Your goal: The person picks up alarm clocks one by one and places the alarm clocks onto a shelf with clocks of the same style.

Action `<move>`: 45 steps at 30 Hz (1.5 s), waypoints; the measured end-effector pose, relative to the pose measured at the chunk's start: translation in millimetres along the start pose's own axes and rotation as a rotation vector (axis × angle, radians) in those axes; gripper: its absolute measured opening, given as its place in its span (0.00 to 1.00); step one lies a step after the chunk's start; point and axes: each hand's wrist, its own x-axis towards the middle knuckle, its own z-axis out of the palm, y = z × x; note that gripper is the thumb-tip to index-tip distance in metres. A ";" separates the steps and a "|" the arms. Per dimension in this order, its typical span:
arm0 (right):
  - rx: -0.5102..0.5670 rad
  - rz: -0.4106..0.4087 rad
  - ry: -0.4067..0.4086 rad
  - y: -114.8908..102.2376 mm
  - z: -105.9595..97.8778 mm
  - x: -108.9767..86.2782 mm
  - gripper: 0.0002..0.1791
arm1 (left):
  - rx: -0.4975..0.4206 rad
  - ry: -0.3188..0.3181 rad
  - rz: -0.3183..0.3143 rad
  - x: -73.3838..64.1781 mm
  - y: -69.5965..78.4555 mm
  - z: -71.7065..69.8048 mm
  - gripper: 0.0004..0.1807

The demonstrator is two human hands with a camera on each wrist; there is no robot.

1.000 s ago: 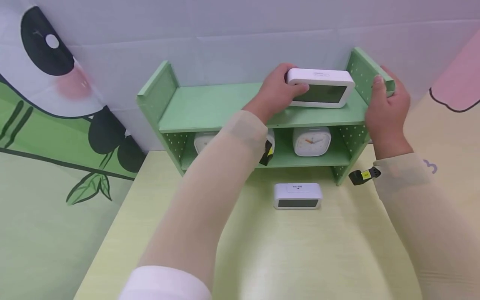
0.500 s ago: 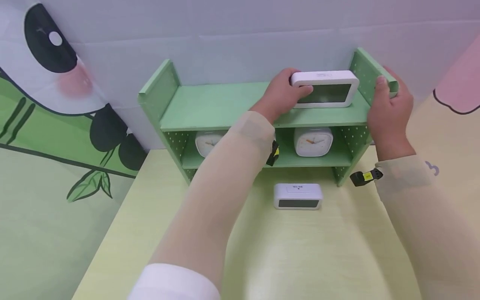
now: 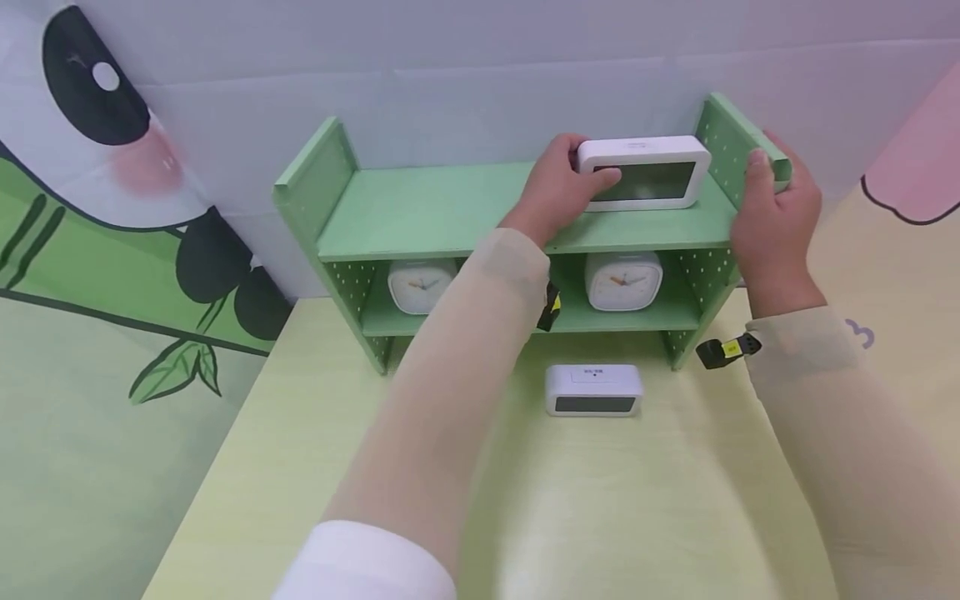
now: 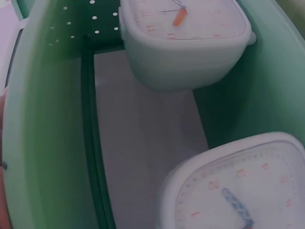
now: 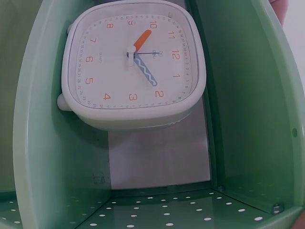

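Note:
My left hand (image 3: 553,187) holds the left end of a white digital clock (image 3: 697,173) with a dark screen. Its thumb lies across the front, and the other fingers are partly hidden behind. The clock stands on the upper board of a green two-tier shelf (image 3: 427,212), near the right side panel. That panel's front edge is gripped by my right hand (image 3: 780,221), thumb on the inner side. On the lower board are two square white analog clocks, one at the right (image 3: 624,282) and one at the left (image 3: 418,286), the latter partly covered by my left forearm.
A second white digital clock (image 3: 594,390) lies on the pale wooden table (image 3: 600,500) in front of the shelf. Behind rises a pale wall covering (image 3: 487,92) with cartoon pictures. The shelf's side panels are perforated and stand above the upper board.
The digital clock in my left hand now stands more level on the upper board, its bottom edge slightly farther back. My left forearm has shifted a little right. My right hand keeps its grip.

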 end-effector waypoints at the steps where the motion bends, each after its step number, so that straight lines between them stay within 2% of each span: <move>1: -0.013 -0.005 0.003 -0.8 0.2 -0.5 0.25 | 0.000 0.003 0.005 -0.2 -0.7 0.3 0.31; 17: -0.023 -0.038 0.004 0.7 3.8 -1.0 0.24 | 0.074 0.042 -0.001 -3.5 -5.0 0.2 0.36; 23: -0.031 -0.009 -0.003 -0.8 4.2 -0.7 0.25 | -0.024 0.051 -0.007 -5.6 -4.2 0.2 0.53; 28: -0.031 -0.018 -0.001 -0.2 4.0 1.3 0.25 | -0.077 0.090 0.016 -7.7 -5.7 1.7 0.47; 31: -0.027 -0.017 -0.002 1.1 5.5 3.0 0.25 | -0.046 0.143 0.085 -8.8 -7.4 0.9 0.39; 35: -0.028 0.010 -0.003 2.7 8.0 4.3 0.25 | 0.052 0.211 0.252 -17.3 -10.5 -2.0 0.30; 40: -0.034 0.009 -0.003 5.2 10.6 3.4 0.26 | 0.151 0.227 0.457 -44.3 -14.5 -8.3 0.23; 45: -0.024 -0.012 -0.017 4.1 12.2 5.3 0.25 | 0.134 0.212 0.620 -76.3 -16.3 -16.4 0.19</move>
